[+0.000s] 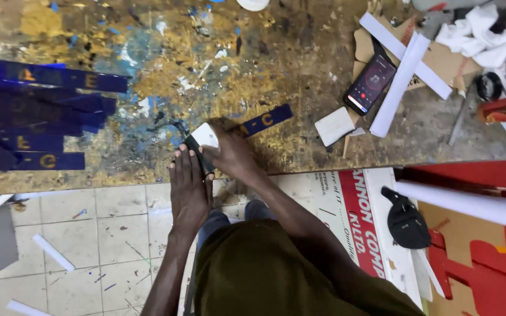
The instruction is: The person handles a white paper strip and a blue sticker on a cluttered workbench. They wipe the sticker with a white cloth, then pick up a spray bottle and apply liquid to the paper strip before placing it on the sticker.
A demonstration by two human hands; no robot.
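Stack of blue strips (30, 117): far left of the frame, many dark blue strips with gold letters, piled lengthwise across the paint-stained workbench (206, 64), well apart from both my hands.

My left hand (188, 187): lower centre, flat and open, fingers stretched toward the bench edge. The fingertips (184, 157) press down on the near end of the dark piece there. It pins rather than grips.

White block (206, 136): just above my left fingertips, a small white rounded piece on top of a dark one. I cannot tell whether they are one tool or two things.

My right hand (232, 153): centre of the frame, curled and closed over the right side of the white block and over the near end of the single strip. The fingers' undersides are hidden, so I cannot see exactly what they pinch.

Single blue strip (265, 121): runs from under my right hand up and to the right, its long axis slanting toward the upper right, gold letter facing up. Its free end lies past my right knuckles, so my right hand is the nearer one; my left hand sits on the far side of the block.

Phone (371, 83): upper right, screen lit, resting on cardboard beside crossed white strips (405, 64).

Black pouch (405, 219): lower right, below the bench, on a red and white printed board.
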